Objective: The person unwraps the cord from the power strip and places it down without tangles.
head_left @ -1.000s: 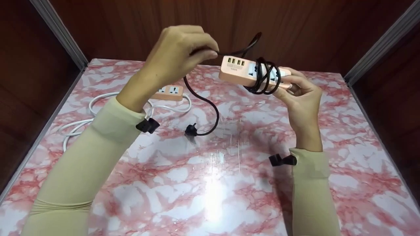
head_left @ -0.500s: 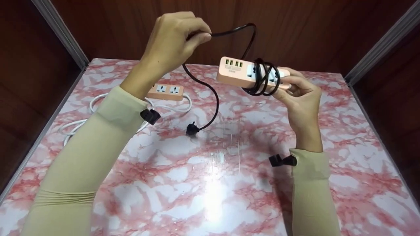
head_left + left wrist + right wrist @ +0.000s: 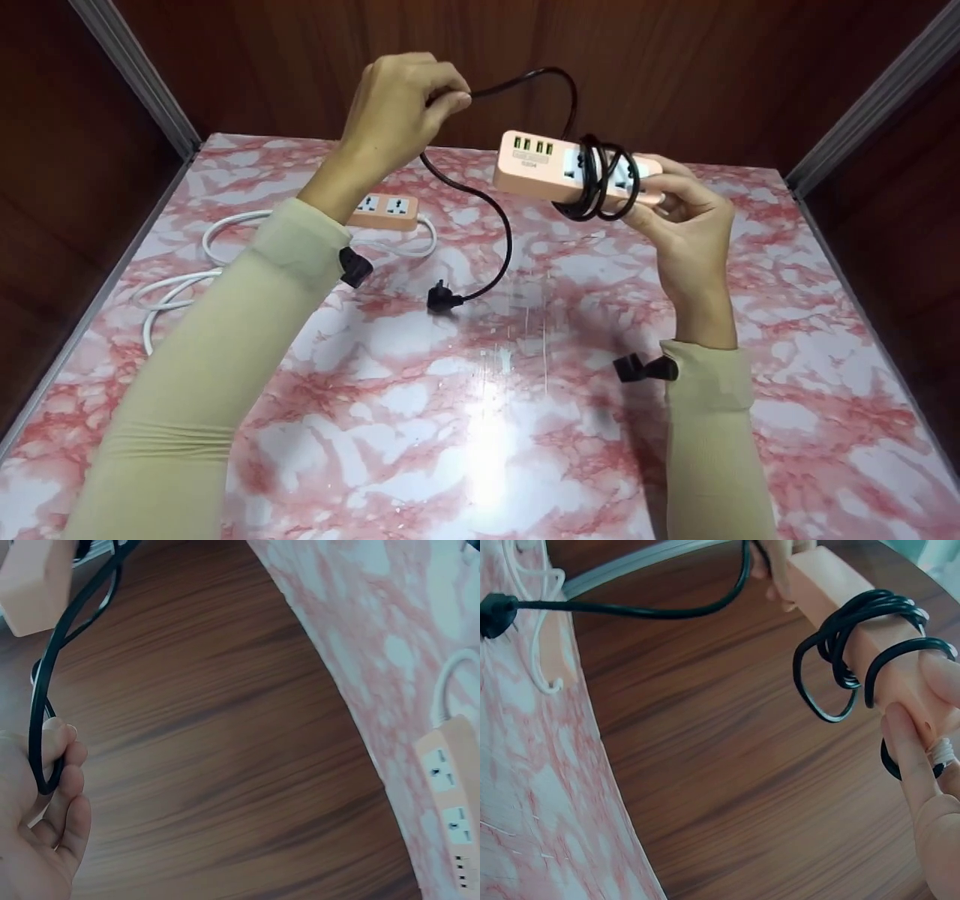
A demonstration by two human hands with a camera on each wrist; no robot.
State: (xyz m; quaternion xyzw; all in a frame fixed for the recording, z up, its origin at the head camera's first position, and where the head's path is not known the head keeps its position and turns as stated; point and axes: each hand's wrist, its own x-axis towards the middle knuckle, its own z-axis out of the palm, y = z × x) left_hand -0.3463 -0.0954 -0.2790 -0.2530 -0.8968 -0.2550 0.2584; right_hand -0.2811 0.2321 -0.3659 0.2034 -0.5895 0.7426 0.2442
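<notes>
- My right hand (image 3: 690, 214) grips the power strip (image 3: 551, 177), its long axis running leftward.
- My left hand (image 3: 401, 109) pinches the cord (image 3: 551, 70), left of the power strip.

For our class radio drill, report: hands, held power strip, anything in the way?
Left hand pinches black cord. Right hand grips peach power strip, cord looped round it. No obstruction seen.
</notes>
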